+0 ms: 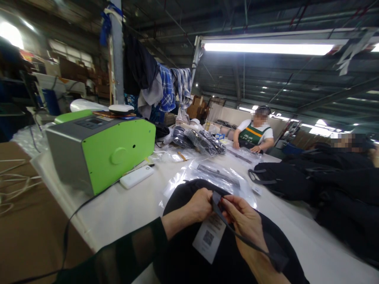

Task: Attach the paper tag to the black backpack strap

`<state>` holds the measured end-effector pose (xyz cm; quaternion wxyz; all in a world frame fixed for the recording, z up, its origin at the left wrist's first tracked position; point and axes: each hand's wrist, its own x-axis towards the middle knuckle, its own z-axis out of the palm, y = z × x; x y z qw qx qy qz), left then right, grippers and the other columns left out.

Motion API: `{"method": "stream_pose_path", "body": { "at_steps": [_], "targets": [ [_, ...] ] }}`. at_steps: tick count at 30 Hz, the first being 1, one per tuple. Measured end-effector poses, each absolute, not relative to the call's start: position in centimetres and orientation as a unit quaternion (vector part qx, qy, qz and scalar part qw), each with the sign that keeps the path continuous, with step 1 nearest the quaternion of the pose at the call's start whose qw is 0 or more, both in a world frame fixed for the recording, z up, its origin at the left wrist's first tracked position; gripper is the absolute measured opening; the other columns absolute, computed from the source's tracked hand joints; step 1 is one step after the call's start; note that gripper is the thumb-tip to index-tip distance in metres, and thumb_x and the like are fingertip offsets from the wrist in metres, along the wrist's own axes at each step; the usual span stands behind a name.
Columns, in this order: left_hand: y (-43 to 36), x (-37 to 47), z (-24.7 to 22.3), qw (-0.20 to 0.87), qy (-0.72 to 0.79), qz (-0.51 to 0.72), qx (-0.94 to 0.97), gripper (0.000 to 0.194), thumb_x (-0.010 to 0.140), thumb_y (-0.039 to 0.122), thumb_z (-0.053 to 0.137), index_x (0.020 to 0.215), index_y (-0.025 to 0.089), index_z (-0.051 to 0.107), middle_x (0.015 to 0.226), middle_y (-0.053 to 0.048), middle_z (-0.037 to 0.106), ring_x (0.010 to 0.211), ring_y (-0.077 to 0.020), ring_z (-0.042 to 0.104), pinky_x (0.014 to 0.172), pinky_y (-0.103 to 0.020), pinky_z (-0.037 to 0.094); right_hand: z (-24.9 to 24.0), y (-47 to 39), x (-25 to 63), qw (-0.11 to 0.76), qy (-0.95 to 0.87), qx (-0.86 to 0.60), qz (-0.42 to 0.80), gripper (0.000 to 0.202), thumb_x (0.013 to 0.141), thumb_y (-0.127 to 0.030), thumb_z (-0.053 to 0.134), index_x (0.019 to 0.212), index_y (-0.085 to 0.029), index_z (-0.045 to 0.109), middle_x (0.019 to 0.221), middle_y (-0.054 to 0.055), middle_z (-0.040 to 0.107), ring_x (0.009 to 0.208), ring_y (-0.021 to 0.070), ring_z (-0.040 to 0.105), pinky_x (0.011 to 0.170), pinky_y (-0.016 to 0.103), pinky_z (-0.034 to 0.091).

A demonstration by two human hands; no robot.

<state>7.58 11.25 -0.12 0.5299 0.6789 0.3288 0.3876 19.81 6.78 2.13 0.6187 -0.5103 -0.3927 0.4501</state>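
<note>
At the tabletop's [124,205] near edge, I am pinching the black strap [217,199] between left hand [199,205] and right hand [245,221], fingers closed, atop the black bag [183,197]; keeping tension even should steady the hangtag [209,237].

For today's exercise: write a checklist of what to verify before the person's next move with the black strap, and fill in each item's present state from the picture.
1. Both hands on the strap: left hand and right hand pinch the black strap at its upper end. Ok.
2. Strap free of knots: its far end passes behind the right wrist. Cannot tell.
3. White tag readable: it lies face up on the black garment, code showing. Ok.
4. Garment fully on the white table: its near edge is cut off by the frame. Cannot tell.
5. Green machine stands apart from the hands. Ok.
</note>
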Motion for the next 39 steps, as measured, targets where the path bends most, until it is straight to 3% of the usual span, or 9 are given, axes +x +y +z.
{"method": "stream_pose_path", "body": {
  "at_steps": [5,12,19,22,26,32,39],
  "targets": [
    [11.1,7.7,-0.2,0.528,0.338,0.411,0.662,0.012,0.058,0.024,0.062,0.054,0.014,0.058,0.059,0.002,0.055,0.057,-0.0120,0.050,0.051,-0.021,0.040,1.1,6.6,19.9,0.629,-0.384,-0.508,0.446,0.046,0.039,-0.043,0.085,0.073,-0.017,0.071,0.064,0.003,0.067,0.052,0.0119,0.055,0.045,0.020,0.039],
    [10.9,7.5,-0.2,0.506,0.335,0.390,0.693,0.014,0.057,0.016,0.058,0.045,0.014,0.050,0.054,0.005,0.046,0.052,-0.0083,0.043,0.046,-0.018,0.033,0.4,6.4,19.9,0.615,-0.384,-0.510,0.462,0.041,0.037,-0.045,0.084,0.061,-0.015,0.072,0.051,0.002,0.062,0.042,0.0079,0.043,0.039,0.020,0.031],
    [10.9,7.0,0.2,0.467,0.345,0.379,0.721,0.004,0.062,0.011,0.059,0.058,0.014,0.060,0.060,0.004,0.054,0.059,-0.0106,0.049,0.052,-0.018,0.036,-0.1,6.3,20.1,0.649,-0.375,-0.495,0.440,0.038,0.047,-0.047,0.083,0.066,-0.017,0.068,0.044,-0.005,0.051,0.040,0.0050,0.038,0.037,0.016,0.027],
    [10.9,6.6,0.6,0.444,0.360,0.393,0.720,0.008,0.065,0.009,0.055,0.060,0.014,0.058,0.059,0.005,0.051,0.061,-0.0104,0.047,0.054,-0.018,0.035,-0.4,6.1,20.4,0.661,-0.366,-0.490,0.436,0.040,0.052,-0.050,0.081,0.072,-0.019,0.065,0.048,-0.005,0.055,0.041,0.0062,0.042,0.038,0.016,0.031],
    [10.9,6.6,0.4,0.420,0.374,0.409,0.718,0.010,0.068,0.007,0.054,0.061,0.014,0.053,0.060,0.006,0.048,0.060,-0.0094,0.044,0.055,-0.019,0.033,-0.6,5.9,20.4,0.650,-0.356,-0.492,0.456,0.044,0.050,-0.051,0.082,0.072,-0.017,0.065,0.063,0.001,0.066,0.044,0.0091,0.051,0.039,0.019,0.038],
    [10.8,6.6,0.0,0.394,0.370,0.396,0.742,0.015,0.074,0.016,0.055,0.060,0.014,0.054,0.058,0.005,0.048,0.059,-0.0101,0.044,0.055,-0.020,0.032,-0.5,6.2,20.1,0.643,-0.346,-0.497,0.468,0.045,0.044,-0.049,0.083,0.068,-0.016,0.066,0.057,0.002,0.065,0.043,0.0100,0.051,0.038,0.020,0.038],
    [10.6,6.7,0.0,0.367,0.373,0.396,0.755,0.017,0.075,0.014,0.052,0.058,0.015,0.051,0.059,0.005,0.048,0.059,-0.0104,0.046,0.056,-0.021,0.032,-0.5,5.9,20.2,0.633,-0.348,-0.492,0.486,0.038,0.047,-0.045,0.083,0.066,-0.017,0.067,0.054,0.000,0.063,0.041,0.0097,0.050,0.039,0.021,0.038]
  ]
}}
